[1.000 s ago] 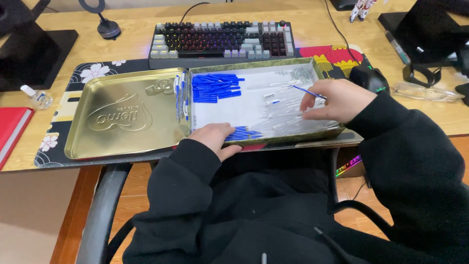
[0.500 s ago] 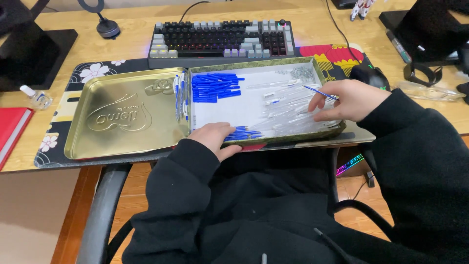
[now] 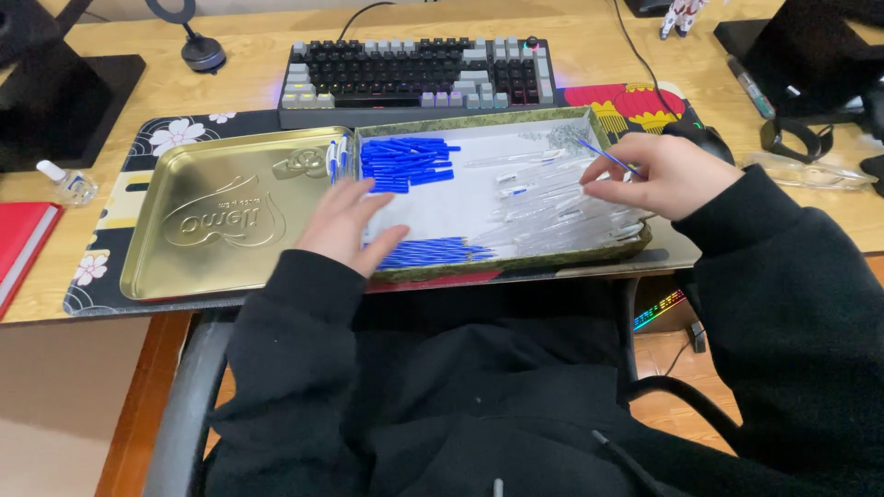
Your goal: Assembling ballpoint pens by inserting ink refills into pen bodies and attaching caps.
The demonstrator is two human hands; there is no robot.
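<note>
Pinching a thin blue pen refill (image 3: 603,155) between thumb and fingertips, my right hand (image 3: 665,175) is closed lightly around its lower end and hovers over the right side of the shallow rectangular gold metal tin (image 3: 479,120). The refill's long axis runs on a slant, its free tip pointing up and to the left, toward the far rim of the tin, above the heap of clear plastic pen barrels (image 3: 562,207) lying loosely across the white lining. My left hand (image 3: 343,224) is spread flat and open, fingers apart, holding nothing; the palm rests over the tin's near left corner, touching the row of blue refills (image 3: 433,250) along the near edge. A stack of blue pen caps (image 3: 405,163) sits at the far left of the tin, their lengths running left to right. The embossed gold hinged lid (image 3: 230,216) lies open, flat on the desk mat, just left of my left hand.
</note>
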